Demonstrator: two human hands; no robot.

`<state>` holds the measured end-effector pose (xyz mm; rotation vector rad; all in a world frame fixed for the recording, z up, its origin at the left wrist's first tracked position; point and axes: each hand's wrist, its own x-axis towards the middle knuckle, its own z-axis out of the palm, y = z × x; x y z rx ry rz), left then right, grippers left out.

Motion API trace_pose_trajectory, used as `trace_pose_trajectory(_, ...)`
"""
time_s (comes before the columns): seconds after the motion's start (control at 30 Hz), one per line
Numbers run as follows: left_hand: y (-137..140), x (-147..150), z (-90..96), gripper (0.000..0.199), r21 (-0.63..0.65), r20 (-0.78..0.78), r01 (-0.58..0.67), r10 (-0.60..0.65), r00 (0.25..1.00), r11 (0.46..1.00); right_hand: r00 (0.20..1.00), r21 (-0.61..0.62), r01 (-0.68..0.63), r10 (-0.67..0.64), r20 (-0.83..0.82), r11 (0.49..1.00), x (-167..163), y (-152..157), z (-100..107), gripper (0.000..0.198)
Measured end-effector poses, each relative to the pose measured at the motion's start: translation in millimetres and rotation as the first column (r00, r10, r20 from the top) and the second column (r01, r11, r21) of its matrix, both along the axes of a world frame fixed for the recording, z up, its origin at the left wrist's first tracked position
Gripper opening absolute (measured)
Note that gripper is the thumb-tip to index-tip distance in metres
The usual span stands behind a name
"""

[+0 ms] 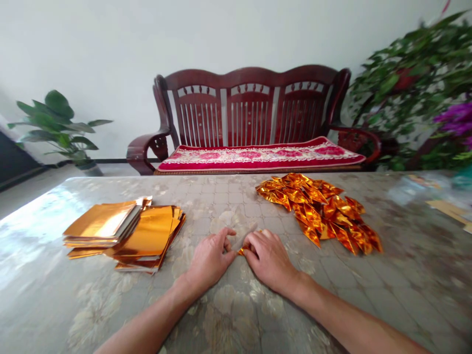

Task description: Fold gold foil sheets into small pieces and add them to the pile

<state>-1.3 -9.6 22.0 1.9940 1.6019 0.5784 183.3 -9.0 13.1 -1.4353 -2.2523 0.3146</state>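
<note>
Over the middle of the table, my right hand (267,255) is closed, thumb against fingers, on a small piece of gold foil paper (241,251). A pale edge of the paper stands up beside the fingers; the rest is hidden under the hand. My left hand (212,255) is just to its left, thumb and index finger apart. Its thumb tip is close to the foil; I cannot tell whether it touches. To the left lie two stacks of flat gold foil sheets (155,231). A heap of folded gold foil pieces (309,201) lies at the right.
A patterned cover lies on the table (228,319). Clear plastic bags (420,187) and a brown card strip (448,211) are at the far right. Behind the table stands a wooden bench (250,108) with a red cushion (258,157). Plants flank it.
</note>
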Motion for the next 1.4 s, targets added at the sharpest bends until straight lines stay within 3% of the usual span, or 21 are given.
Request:
trace_pose_trajectory(0.13,-5.7,-4.0,-5.2,0.042,0.050,0.030,-0.051,0.049,0.998,0.997,1.000,0.012,-0.010,0.010,-0.024,1.000,0.3,-0.7,-1.4,0.008)
trace_pose_trajectory(0.2,-14.0,-6.5,-4.5,0.037,0.144,-0.043,-0.051,0.058,0.997,0.988,0.999,0.015,-0.008,0.008,-0.038,1.000,0.4,-1.0,-1.4,0.008)
trace_pose_trajectory(0.33,-34.7,-5.1,3.1,0.032,0.253,-0.277,0.201,-0.129,0.952,0.946,1.000,0.018,0.003,-0.003,-0.029,1.000,-0.2,-1.6,-0.3,0.008)
trace_pose_trajectory(0.47,-48.0,5.5,7.6,0.035,0.159,-0.445,0.306,-0.208,0.871,0.939,0.999,0.032,0.030,-0.029,-0.015,0.999,0.6,-2.5,0.7,0.009)
trace_pose_trajectory(0.63,-52.2,16.8,6.8,0.046,0.080,-0.590,0.312,-0.207,0.781,0.947,0.998,0.016,0.063,-0.063,-0.006,0.998,4.3,-3.8,3.1,0.009)
trace_pose_trajectory(1.4,-49.4,23.0,11.0,0.039,0.019,-0.586,0.274,-0.212,0.782,0.961,0.997,-0.012,0.071,-0.071,-0.007,0.997,4.5,-1.6,4.0,0.010)
